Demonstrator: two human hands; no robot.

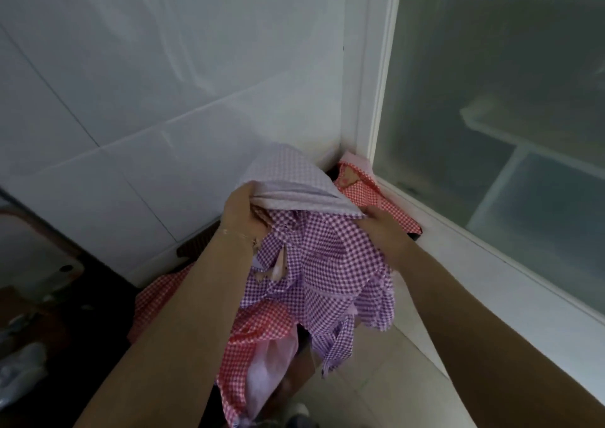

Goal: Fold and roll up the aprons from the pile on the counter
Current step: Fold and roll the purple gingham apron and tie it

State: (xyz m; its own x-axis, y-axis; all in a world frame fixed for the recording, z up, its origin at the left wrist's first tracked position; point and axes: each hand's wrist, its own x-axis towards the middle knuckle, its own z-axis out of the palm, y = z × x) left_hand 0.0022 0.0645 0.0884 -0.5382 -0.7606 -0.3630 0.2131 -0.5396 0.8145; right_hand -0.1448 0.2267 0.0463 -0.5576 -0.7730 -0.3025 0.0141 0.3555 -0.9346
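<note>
- Hands first: your left hand (244, 213) and right hand (384, 228) are both raised in front of the tiled wall (131, 83), a little apart, each with fingers curled into the same purple checked apron (314, 264).
- Your left hand grips the apron's upper edge, where the pale reverse side of the cloth peaks up above your knuckles.
- Your right hand pinches the cloth at the far end of that pale fold, level with the left.
- The purple apron spans the gap between your hands and hangs bunched below them, its lower folds and a strap trailing down between your forearms.
- Red checked aprons (258, 339) lie in a heap on the dark counter (82, 345) beneath your left forearm, partly under the purple one.
- Another red checked apron (370, 195) sits behind your right hand, in the corner where the wall meets the frosted window (507, 100).
</note>
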